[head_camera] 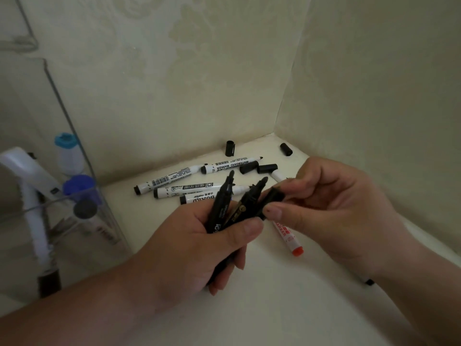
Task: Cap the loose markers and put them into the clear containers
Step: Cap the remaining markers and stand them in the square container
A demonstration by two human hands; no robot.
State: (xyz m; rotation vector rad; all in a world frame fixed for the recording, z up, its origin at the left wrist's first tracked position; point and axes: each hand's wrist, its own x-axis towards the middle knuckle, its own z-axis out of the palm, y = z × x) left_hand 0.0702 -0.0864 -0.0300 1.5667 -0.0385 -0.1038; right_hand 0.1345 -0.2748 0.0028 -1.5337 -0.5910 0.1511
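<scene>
My left hand [199, 248] grips two uncapped black markers [222, 208], tips pointing up and away. My right hand [331, 208] pinches a black cap [272, 199] between thumb and fingers, right beside the tip of the nearer black marker. Behind the hands, several white whiteboard markers [224, 166] lie loose on the cream surface, most with bare tips. Loose black caps [230, 148] [286, 149] [249, 167] lie near the corner. A white marker with a red end [289, 238] lies partly under my right hand. A clear container [82, 203] stands at the left.
The work surface sits in a corner between two cream walls [374, 96]. The clear container at the left holds blue-capped items [78, 186] and a white tool [30, 176]. A small dark object [369, 281] shows under my right wrist.
</scene>
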